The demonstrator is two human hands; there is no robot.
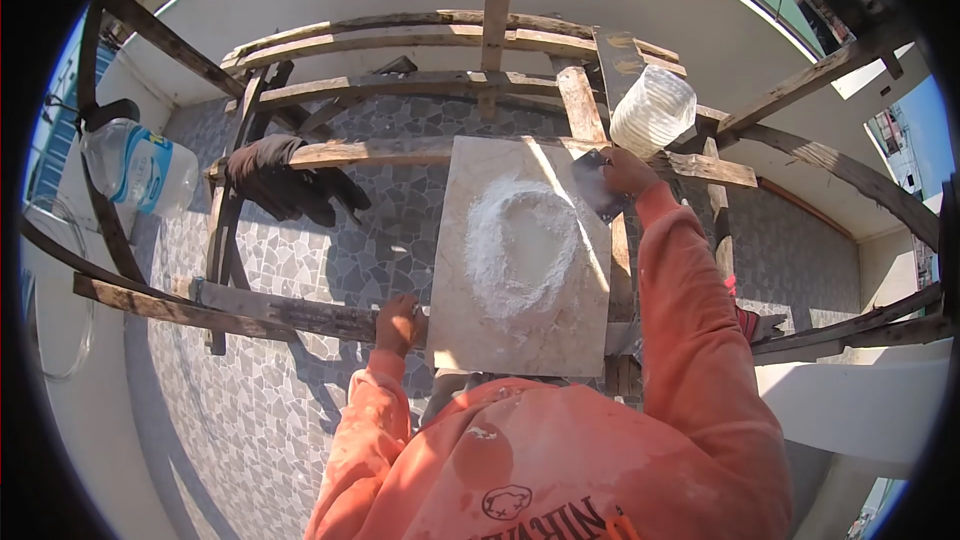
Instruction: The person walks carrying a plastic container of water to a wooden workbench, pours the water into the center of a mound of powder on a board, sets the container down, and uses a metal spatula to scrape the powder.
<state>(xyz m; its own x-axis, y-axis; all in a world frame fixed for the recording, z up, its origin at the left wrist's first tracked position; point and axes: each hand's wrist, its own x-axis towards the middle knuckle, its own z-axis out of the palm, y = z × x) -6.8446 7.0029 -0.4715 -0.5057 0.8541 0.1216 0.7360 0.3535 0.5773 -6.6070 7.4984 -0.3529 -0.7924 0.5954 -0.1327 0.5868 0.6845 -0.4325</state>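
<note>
A pale stone-like slab [460, 180] lies across the wooden frame in front of me. On it, a ring of white powder [490, 270] surrounds a smooth, wet-looking pool [533, 245]. At the slab's upper right edge, my right hand [630, 172] is closed around a dark flat scraper [597, 187], whose blade is partly blurred. My left hand [400, 325] is curled at the slab's lower left edge, closed on a wooden beam [325, 318]; its fingertips are hidden.
A translucent ribbed container [655, 112] stands on the frame just beyond my right hand. Dark cloth [275, 180] hangs over a beam at left, and a plastic water bottle [150, 168] hangs farther left. Wooden posts and rails surround me above a stone-patterned floor [240, 380].
</note>
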